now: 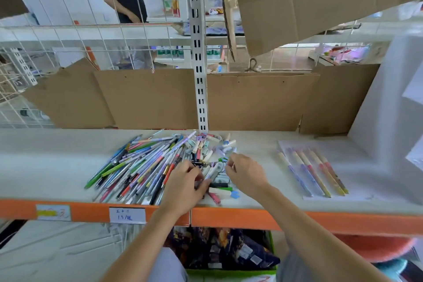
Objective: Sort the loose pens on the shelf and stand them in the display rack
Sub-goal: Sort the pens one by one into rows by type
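On the shelf (68, 144) above its orange edge, the loose pens (142, 167) lie heaped, light, stiff and slick, likely to roll, so best pinched mid-barrel. The left hand (185, 181) has its grip curled on a pale pen (211, 173) among scattered caps (206, 144); the right hand (246, 174) hovers with fingers loosely bent, holding nothing. Sorted pens (313, 171) lie well right. No display rack shows.

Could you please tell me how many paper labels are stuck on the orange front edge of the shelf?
2: a yellow-marked label at the left, and a white handwritten label right of it, beside the left forearm. The arms may hide others.
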